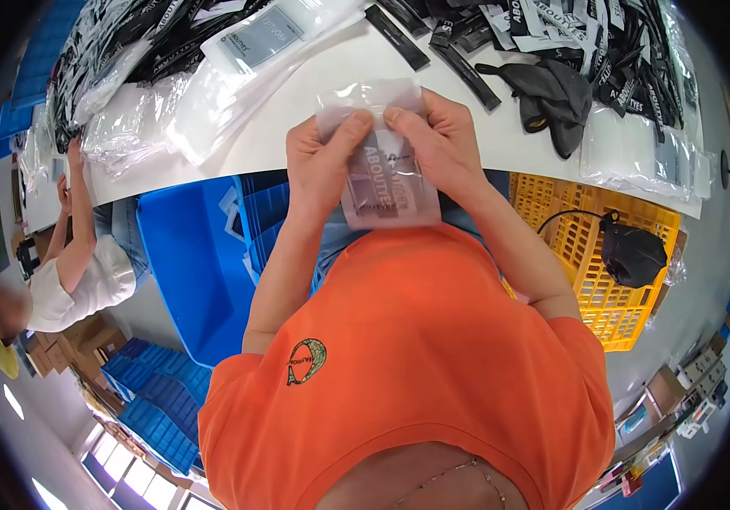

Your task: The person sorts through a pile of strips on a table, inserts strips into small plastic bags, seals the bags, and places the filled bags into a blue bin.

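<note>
A translucent plastic bag (386,204) with printed lettering and darker contents showing through is held up between both hands, over the near edge of the table. My left hand (322,153) grips its left upper side, thumb pressed on the front. On the opposite side my right hand (441,140) pinches it, with the thumb near the top edge. The two thumbs almost meet. What lies inside the bag cannot be made out fully. Beyond the hands, dark narrow packets (465,78) and a black cloth item (552,95) lie on the white table (271,115).
Stacks of clear bags (250,68) and black printed packets (586,30) cover the table's far side. Below the edge stand a blue bin (190,263) at left and a yellow crate (590,289) at right, with a black pouch on it. A co-worker (88,280) works at far left.
</note>
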{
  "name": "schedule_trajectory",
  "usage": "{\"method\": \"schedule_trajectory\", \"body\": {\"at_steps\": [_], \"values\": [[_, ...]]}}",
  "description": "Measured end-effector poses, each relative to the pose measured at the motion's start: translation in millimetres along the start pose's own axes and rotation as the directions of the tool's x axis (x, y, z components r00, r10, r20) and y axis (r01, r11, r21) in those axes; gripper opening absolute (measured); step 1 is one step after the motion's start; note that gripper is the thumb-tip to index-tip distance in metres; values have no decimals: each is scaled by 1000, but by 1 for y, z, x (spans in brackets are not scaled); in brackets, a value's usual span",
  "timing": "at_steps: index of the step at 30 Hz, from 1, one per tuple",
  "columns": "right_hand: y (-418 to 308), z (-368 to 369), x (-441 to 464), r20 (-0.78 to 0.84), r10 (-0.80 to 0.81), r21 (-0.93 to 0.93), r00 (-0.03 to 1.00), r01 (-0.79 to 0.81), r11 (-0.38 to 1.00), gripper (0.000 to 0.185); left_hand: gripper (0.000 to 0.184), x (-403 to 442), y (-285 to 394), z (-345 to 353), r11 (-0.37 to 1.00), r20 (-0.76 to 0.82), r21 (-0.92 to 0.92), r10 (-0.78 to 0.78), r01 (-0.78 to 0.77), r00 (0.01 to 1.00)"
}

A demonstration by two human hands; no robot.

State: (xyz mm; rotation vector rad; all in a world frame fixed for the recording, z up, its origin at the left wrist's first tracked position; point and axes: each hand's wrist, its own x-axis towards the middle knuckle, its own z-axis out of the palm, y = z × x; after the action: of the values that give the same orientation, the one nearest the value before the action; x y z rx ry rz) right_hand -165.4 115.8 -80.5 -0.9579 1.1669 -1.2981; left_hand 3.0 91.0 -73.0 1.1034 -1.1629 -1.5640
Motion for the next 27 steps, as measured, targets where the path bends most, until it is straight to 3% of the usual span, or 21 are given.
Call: {"method": "schedule_trajectory", "body": {"at_steps": [3, 5, 8, 9, 12, 15, 18, 20, 22, 23, 24, 27], "values": [[5, 7, 7, 47, 159, 212, 986, -165, 963, 15, 24, 1, 1, -17, 942, 7, -293, -168, 163, 986], [-6, 13, 6, 147, 341, 287, 929, -370, 883, 14, 24, -6, 8, -31, 957, -115, -276, -126, 90, 985], [6, 23, -5, 280, 63, -126, 958, -29, 992, 18, 26, -14, 11, -44, 994, -193, -110, -15, -7, 981], [5, 30, -9, 284, 188, -27, 940, -188, 982, 20, 27, -18, 14, -46, 998, -176, -58, 3, -13, 984], [4, 36, -5, 319, 240, -42, 917, -240, 970, 19, 26, -22, 15, -51, 998, -197, -63, -1, -12, 980], [-6, 46, -2, 222, 176, -11, 959, -178, 984, 15, 22, -32, 12, -63, 1000, -245, 11, 7, -5, 969], [5, 48, 7, 259, 80, -96, 962, -57, 994, 13, 19, -40, 10, -65, 973, -136, 225, 85, -53, 987], [-4, 72, 3, 201, -2, -90, 980, 21, 996, 9, 18, -42, 19, -58, 961, -242, 237, 202, -144, 949], [-3, 84, 0, 192, -43, -96, 980, 62, 993, 8, 22, -51, 22, -70, 963, -255, 249, 166, -101, 953], [-2, 91, -1, 222, 0, 21, 975, -4, 1000, 7, 24, -59, 23, -80, 969, -269, 244, 100, -32, 958], [1, 96, 0, 278, 8, 21, 960, -14, 1000, 9, 26, -67, 21, -89, 972, -279, 231, 29, 38, 960], [4, 107, 2, 359, 65, -1, 931, -69, 998, 19, 32, -97, 23, -121, 960, -455, 278, 156, -26, 877]]}}
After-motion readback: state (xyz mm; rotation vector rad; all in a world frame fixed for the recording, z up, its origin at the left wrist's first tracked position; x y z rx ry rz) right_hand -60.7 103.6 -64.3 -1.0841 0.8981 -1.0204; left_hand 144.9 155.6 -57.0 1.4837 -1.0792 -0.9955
